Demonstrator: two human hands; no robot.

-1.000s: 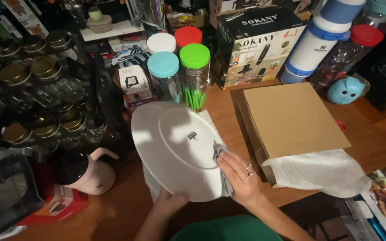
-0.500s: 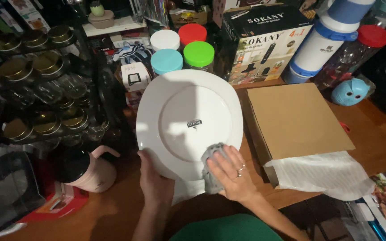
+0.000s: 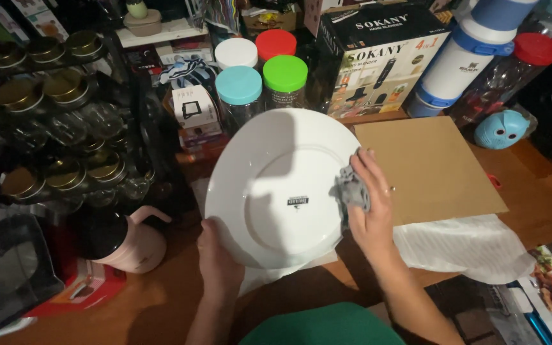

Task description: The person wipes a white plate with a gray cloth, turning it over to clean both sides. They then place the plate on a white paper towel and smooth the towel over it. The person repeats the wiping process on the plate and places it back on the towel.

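1. Left hand (image 3: 217, 255), lower centre-left: fingers curled, gripped the white plate's lower-left rim.
2. White plate (image 3: 282, 188), frame centre: tilted, underside facing the camera.
3. Right hand (image 3: 370, 204): pressed a grey cloth (image 3: 351, 190) on the plate's right edge.
4. Cardboard box (image 3: 429, 166), centre right.

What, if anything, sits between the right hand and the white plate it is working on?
Only the small grey cloth: the right hand presses it against the right rim of the white plate. The left hand holds the plate's lower left edge directly.

White plate (image 3: 276, 191) tilted underside up, grey cloth (image 3: 351, 189) against its right edge.
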